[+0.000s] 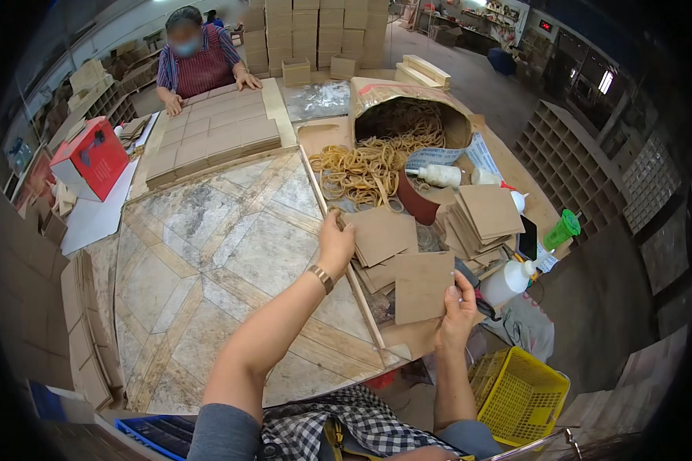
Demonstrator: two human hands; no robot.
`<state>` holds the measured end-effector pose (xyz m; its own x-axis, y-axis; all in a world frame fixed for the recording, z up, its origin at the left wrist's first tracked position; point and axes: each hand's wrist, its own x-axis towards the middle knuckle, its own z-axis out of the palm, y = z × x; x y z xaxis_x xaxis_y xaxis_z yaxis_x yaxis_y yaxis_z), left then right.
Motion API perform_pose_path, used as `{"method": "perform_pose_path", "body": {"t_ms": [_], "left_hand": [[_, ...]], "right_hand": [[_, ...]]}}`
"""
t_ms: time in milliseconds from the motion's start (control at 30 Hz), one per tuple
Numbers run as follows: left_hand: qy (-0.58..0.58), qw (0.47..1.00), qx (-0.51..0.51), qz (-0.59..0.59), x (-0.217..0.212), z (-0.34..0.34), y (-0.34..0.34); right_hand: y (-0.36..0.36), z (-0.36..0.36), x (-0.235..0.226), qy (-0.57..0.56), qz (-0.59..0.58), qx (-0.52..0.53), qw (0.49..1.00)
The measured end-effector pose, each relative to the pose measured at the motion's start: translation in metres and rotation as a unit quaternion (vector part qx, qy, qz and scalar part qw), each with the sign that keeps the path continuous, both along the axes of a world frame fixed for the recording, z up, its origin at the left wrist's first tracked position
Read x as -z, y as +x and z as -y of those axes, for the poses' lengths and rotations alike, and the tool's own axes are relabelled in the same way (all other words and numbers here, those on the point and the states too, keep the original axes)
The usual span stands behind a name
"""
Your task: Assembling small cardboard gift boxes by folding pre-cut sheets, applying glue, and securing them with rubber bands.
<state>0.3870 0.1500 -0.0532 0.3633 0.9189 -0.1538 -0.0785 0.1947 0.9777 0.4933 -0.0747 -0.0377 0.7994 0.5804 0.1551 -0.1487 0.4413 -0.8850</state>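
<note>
My right hand (457,309) grips a square brown board (423,286) by its right edge, with the thumb on the face toward me. The board is tilted up in front of a loose pile of similar square boards (382,234). My left hand (336,244) is beside the left edge of that pile, above the thin wooden strip (360,293) along the patterned panel. Its fingers are curled together, and what they hold, if anything, is hidden. Just beyond it lies a heap of tan rubber bands (369,170), spilling from an open sack (415,107).
Another stack of square boards (488,211) stands at the right, near white bottles (507,282), a phone (527,237) and a green cup (563,229). A yellow basket (520,393) is below the table's right side. Across the table, a co-worker (197,65) touches brown boards (219,129).
</note>
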Motion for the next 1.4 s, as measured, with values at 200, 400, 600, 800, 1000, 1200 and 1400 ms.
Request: {"method": "perform_pose_path", "body": {"t_ms": [200, 400, 600, 800, 1000, 1200, 1400], "left_hand": [[0.226, 0.97, 0.086, -0.022, -0.03, 0.039, -0.036], [-0.074, 0.94, 0.26, 0.209, -0.04, 0.084, -0.053], [-0.037, 0.954, 0.251, 0.158, -0.056, 0.093, -0.066], [-0.045, 0.962, 0.217, 0.16, -0.056, 0.097, -0.067], [0.008, 0.977, 0.174, 0.126, -0.063, 0.106, -0.063], [-0.041, 0.974, 0.175, 0.14, -0.059, 0.113, -0.062], [-0.127, 0.96, 0.18, 0.173, -0.055, 0.121, -0.071]], "right_hand": [[-0.012, -0.01, -0.001, 0.012, -0.02, -0.028, 0.999], [-0.042, -0.034, -0.007, 0.007, -0.229, -0.137, 0.964], [-0.051, -0.035, -0.001, 0.021, -0.254, -0.154, 0.955], [-0.057, -0.034, 0.0, 0.029, -0.281, -0.169, 0.944], [-0.066, -0.034, 0.005, 0.063, -0.295, -0.145, 0.942], [-0.077, -0.029, 0.0, 0.123, -0.249, -0.143, 0.95], [-0.08, -0.031, -0.011, 0.135, -0.157, -0.103, 0.973]]}}
